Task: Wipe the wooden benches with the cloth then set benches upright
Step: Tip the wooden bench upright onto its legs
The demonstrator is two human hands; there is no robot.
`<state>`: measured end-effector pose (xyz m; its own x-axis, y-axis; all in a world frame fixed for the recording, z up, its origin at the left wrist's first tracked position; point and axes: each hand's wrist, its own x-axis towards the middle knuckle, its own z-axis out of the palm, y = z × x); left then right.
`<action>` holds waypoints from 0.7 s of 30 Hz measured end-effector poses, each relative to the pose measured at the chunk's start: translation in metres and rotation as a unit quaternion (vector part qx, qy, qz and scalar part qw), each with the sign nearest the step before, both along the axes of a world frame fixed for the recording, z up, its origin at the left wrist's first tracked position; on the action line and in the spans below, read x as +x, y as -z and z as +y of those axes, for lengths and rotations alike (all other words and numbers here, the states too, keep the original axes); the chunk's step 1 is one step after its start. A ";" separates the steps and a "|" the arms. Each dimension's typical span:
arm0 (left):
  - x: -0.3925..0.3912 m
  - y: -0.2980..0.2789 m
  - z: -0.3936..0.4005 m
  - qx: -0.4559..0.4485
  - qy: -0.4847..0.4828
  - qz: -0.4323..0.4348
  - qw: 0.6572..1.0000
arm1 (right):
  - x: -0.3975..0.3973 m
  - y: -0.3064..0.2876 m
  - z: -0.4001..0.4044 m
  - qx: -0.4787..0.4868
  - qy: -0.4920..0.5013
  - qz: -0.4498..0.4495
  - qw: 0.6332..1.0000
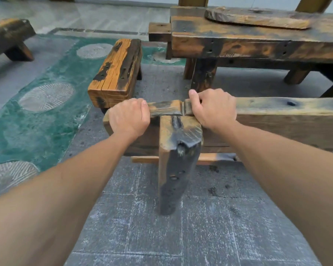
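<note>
Both forearms are reaching forward from the near edge, bare to the elbow. The left hand (128, 118) is gripping the upper edge of the tipped bench (281, 123) at its left end, fingers curling over the far side and thumb lying along the top. The right hand (213, 108) is gripping the same edge just to the right, thumb raised, fingers wrapping over the wood. The bench is lying on its side on the grey tiled floor (210, 227), one leg (178, 166) pointing toward the camera. A short wooden stool (114, 72) is standing just beyond the left hand. A heavy wooden table (258, 43) is standing at far right, carrying a flat slab (258, 18) on top. Another bench (8, 38) is sitting at far left
</note>
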<state>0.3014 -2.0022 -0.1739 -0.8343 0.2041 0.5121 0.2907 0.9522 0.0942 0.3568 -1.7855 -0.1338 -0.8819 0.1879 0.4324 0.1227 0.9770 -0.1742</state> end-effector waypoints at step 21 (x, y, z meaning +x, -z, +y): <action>-0.103 0.013 0.014 0.051 0.009 0.059 0.997 | -0.094 0.010 0.007 0.053 0.027 0.049 0.997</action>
